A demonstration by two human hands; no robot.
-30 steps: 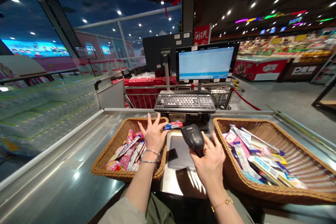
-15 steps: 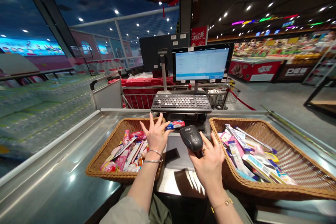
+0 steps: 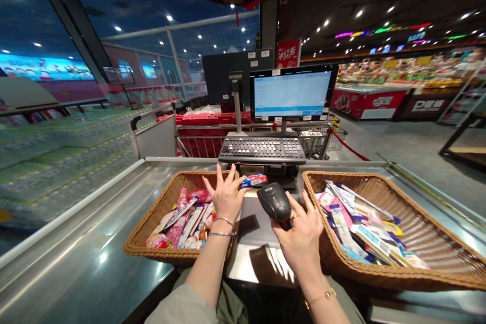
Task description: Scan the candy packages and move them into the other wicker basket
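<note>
Between thumb and a finger, my left hand (image 3: 227, 197) pinches a small blue and red box (image 3: 253, 180) with a white barcode panel; its other fingers are spread. My right hand (image 3: 301, 228) grips a black handheld barcode scanner (image 3: 274, 201), whose head points toward the box, a short gap apart. Beside my left hand is a wicker basket (image 3: 142, 223) holding pink packets and slim sticks. Right of my other hand, a second wicker basket (image 3: 436, 212) holds a pile of packaged small goods (image 3: 353, 225).
A keyboard (image 3: 261, 148) stands behind my hands, below a lit monitor (image 3: 291, 92). A grey plate (image 3: 254, 233) lies between the baskets on the metal counter (image 3: 94, 248). Beyond the counter are a shopping cart (image 3: 201, 142) and red crates (image 3: 212, 119).
The scanner in my right hand has shifted slightly left, toward the box. My left hand and the box have stayed almost still.
</note>
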